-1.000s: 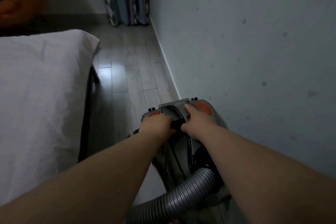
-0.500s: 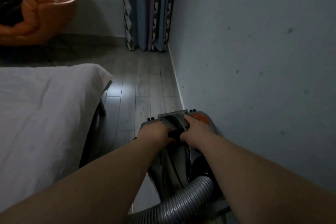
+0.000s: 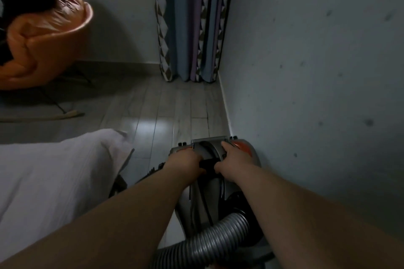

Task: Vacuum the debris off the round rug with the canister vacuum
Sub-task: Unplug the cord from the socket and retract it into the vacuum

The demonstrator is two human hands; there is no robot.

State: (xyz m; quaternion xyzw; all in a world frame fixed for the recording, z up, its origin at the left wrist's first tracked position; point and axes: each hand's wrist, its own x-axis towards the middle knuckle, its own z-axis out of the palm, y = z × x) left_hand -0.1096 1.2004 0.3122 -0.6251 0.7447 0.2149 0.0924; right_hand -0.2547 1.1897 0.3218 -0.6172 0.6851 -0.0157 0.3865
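left hand [image 3: 185,162] and right hand [image 3: 231,159] curl their fingers round the handle [image 3: 208,165] of the vacuum [image 3: 203,199] under them, beside the wall [image 3: 306,94]. lift evenly, keep the hose [image 3: 218,240] slack; rug unseen.

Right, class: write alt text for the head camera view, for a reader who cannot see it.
The left hand and right hand grip the handle of a grey and orange vacuum beside the wall, its ribbed hose trailing toward the camera. A white bed lies left; an orange chair and curtains stand beyond.
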